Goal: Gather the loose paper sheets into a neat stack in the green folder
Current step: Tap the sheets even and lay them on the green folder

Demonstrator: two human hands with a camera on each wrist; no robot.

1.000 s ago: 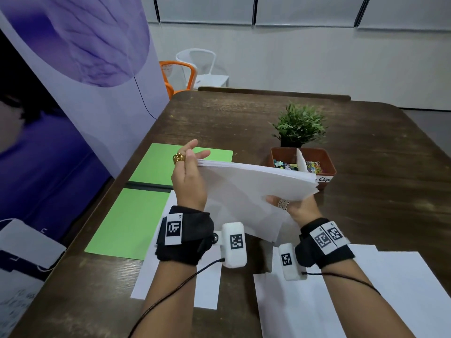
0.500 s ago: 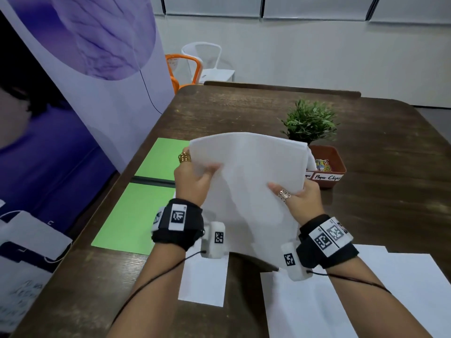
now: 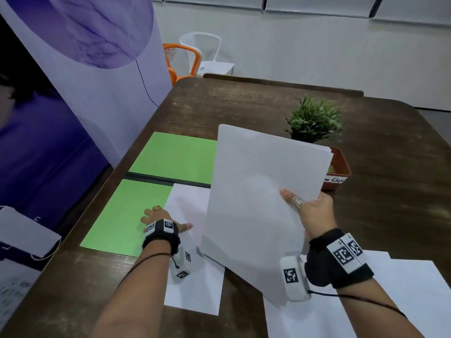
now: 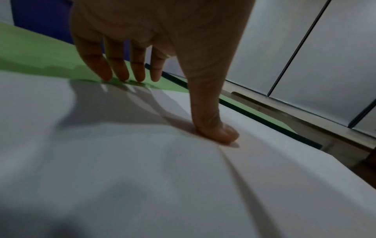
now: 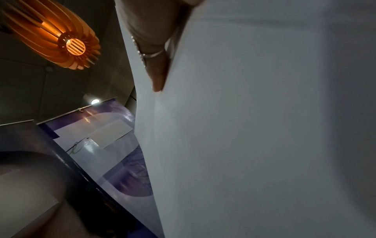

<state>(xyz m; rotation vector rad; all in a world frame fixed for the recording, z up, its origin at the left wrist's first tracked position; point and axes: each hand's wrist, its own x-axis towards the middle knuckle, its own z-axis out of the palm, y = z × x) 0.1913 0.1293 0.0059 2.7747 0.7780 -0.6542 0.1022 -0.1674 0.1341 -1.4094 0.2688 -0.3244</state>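
White wall (image 3: 317,52), purple banner (image 3: 102,69) (left), orange chair (image 3: 181,61) & white chair (image 3: 207,54), orange lamp (image 5: 55,33).

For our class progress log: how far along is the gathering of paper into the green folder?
Done: the open green card folder lies flat. In hand: the right hand holds a squared stack of white sheets; the left hand presses a loose white sheet overlapping the folder. Left: more white sheets on the wooden table.

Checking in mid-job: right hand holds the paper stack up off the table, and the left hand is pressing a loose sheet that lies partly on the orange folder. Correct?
Nearly. The folder is green, not orange, as the head view shows. The rest holds: right hand holds the paper stack up, left hand presses the loose sheet.
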